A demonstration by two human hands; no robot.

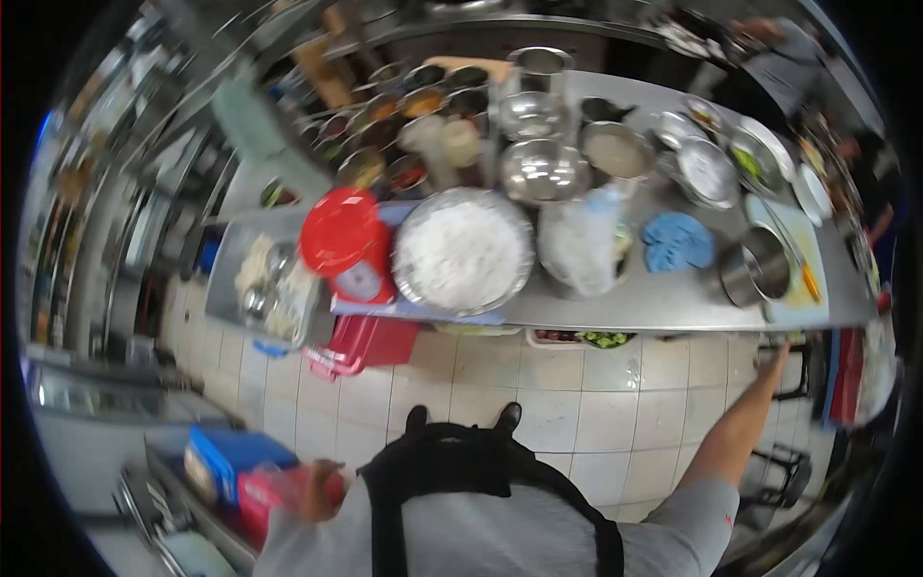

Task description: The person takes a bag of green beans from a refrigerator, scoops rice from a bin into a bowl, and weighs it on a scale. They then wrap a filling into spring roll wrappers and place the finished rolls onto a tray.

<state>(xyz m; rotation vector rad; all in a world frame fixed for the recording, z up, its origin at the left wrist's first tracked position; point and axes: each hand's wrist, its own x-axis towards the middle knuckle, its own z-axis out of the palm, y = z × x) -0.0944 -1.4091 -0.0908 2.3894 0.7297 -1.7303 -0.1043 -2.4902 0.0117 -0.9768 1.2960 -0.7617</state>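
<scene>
My right arm stretches out to the right, and my right hand [785,352] is at the front edge of the steel counter [615,310], below the cutting board [803,306]. Its fingers are too hidden and small to make out. A steel pot [755,267] stands on the counter near that hand. My left hand [323,478] hangs low at my left side, blurred, beside a pink-red container [267,495] with a blue bin [236,457] behind it. Whether its fingers are closed does not show. A large bowl of white powder [463,252] sits at the counter's front, beside a red-lidded tub [348,240].
A grey tub [223,279] with white food and metal bowls is at the left. Blue cloth or gloves [677,242] lie on the counter. Several ingredient containers [423,103] crowd the back. A red bin [370,344] stands beneath. Another person [784,62] is at the far right.
</scene>
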